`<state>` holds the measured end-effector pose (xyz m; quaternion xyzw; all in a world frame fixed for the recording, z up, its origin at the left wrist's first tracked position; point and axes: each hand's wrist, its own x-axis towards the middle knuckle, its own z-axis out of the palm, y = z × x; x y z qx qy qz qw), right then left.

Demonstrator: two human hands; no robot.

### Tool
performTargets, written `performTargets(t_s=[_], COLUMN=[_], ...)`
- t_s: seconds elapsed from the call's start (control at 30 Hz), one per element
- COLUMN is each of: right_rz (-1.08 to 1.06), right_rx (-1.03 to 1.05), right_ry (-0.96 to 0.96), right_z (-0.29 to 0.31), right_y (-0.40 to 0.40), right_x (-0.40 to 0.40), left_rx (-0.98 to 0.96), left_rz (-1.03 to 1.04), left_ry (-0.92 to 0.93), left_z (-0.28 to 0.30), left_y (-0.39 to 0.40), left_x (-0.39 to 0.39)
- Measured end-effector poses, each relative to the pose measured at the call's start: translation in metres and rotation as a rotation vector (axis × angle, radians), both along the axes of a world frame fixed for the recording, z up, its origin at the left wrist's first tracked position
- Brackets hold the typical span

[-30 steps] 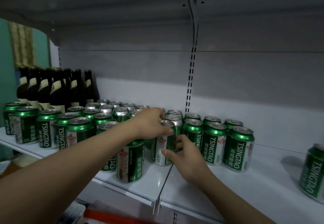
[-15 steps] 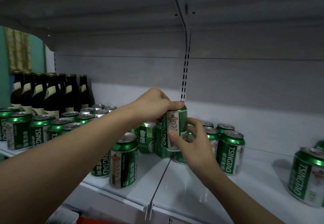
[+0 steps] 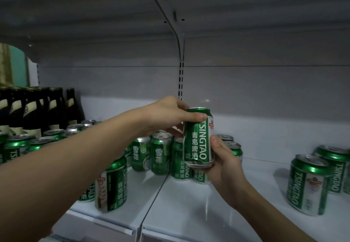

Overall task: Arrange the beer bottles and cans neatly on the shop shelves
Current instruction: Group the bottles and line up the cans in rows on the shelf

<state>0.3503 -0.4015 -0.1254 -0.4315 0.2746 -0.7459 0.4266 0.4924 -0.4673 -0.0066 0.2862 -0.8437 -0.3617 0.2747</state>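
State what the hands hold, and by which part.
One Tsingtao can: left hand grips its top rim, right hand its bottom.

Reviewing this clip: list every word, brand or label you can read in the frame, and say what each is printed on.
"TSINGTAO" and "青島啤酒": held can, in both hands.
"TSINGTAO": right front can.
"TSINGTAO": can behind it.
"雪花": two cans at mid shelf.
Bottle labels, the held can's red logo and fine print: too blurred to read.
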Motion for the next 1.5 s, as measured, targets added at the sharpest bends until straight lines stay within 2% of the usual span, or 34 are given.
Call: performTargets(t_s=[0.13,0.27,0.33,0.47,0.63,0.73,1.27,1.43,1.5], right_rz=[-0.171,-0.554,-0.724,-0.867,-1.045,-1.062,-0.757,-0.722,-0.681], right_rx=[-0.048,-0.023,-0.042,-0.096,0.068,0.181,0.695,0.721,0.693], right_ry=[0.194,0.550,0.578,0.485,0.578,0.614,0.749,0.748,0.714], right_z=[0.009,0.032,0.039,0.028,-0.002,-0.011,-0.031,-0.029,-0.025], right_y=[0.005,0.011,0.010,0.004,-0.009,-0.009,-0.010,-0.007,-0.005], right_x=[-0.023,-0.049,-0.065,-0.098,-0.133,-0.145,-0.149,-0.147,-0.145], left_rx=[-0.022,-0.032,-0.036,-0.055,-0.063,-0.052,-0.342,-0.384,-0.417], left_rz=[-0.041,-0.013,-0.029,-0.042,-0.054,-0.055,0.076,0.093,0.090], left_ry=[0.094,0.213,0.238,0.217,0.105,0.041,-0.477,-0.503,-0.437], left_z=[0.009,0.021,0.026,0.024,0.001,-0.011,-0.057,-0.061,-0.057], left_y=[0.006,0.008,0.011,0.012,0.000,-0.009,-0.031,-0.028,-0.021], left_x=[-0.022,-0.060,-0.082,-0.130,-0.178,-0.196,-0.222,-0.222,-0.220])
